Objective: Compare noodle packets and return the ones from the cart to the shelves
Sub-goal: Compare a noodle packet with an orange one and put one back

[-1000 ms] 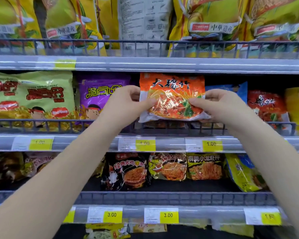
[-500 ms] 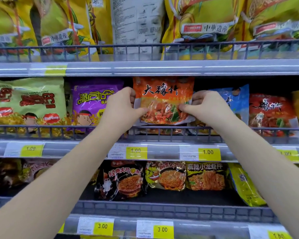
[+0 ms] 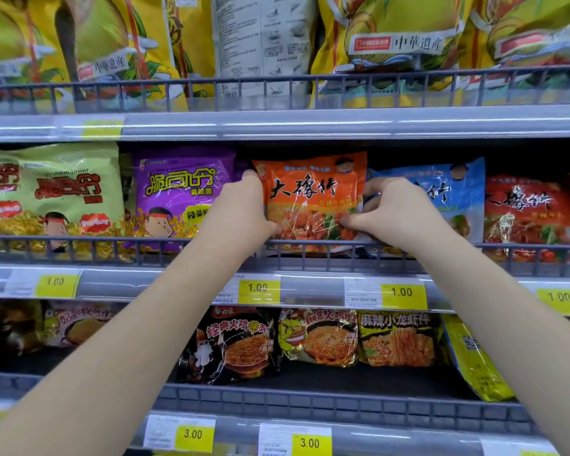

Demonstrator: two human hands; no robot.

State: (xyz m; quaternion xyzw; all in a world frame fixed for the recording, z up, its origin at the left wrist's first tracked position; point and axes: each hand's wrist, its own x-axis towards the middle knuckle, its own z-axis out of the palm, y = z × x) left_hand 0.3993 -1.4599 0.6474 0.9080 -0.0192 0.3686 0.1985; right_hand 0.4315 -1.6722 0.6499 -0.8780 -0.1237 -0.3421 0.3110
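Observation:
An orange noodle packet [image 3: 311,195] with black characters stands upright on the middle shelf [image 3: 310,258], its lower edge behind the wire rail. My left hand [image 3: 241,212] grips its left edge, thumb at the lower front. My right hand [image 3: 392,215] pinches its right edge, fingers curled behind and thumb on the front. The packet sits between a purple packet [image 3: 181,195] and a blue packet [image 3: 454,195].
A green packet [image 3: 50,192] and a red packet [image 3: 530,215] flank the row. Large yellow bags [image 3: 392,41] fill the top shelf. Black and yellow noodle packets [image 3: 316,340] lie on the lower shelf. Yellow price tags [image 3: 259,289] line the shelf edges.
Both hands have pushed the orange packet forward and down, from in front of the shelf into the gap behind the wire rail. The view has moved closer to the shelf.

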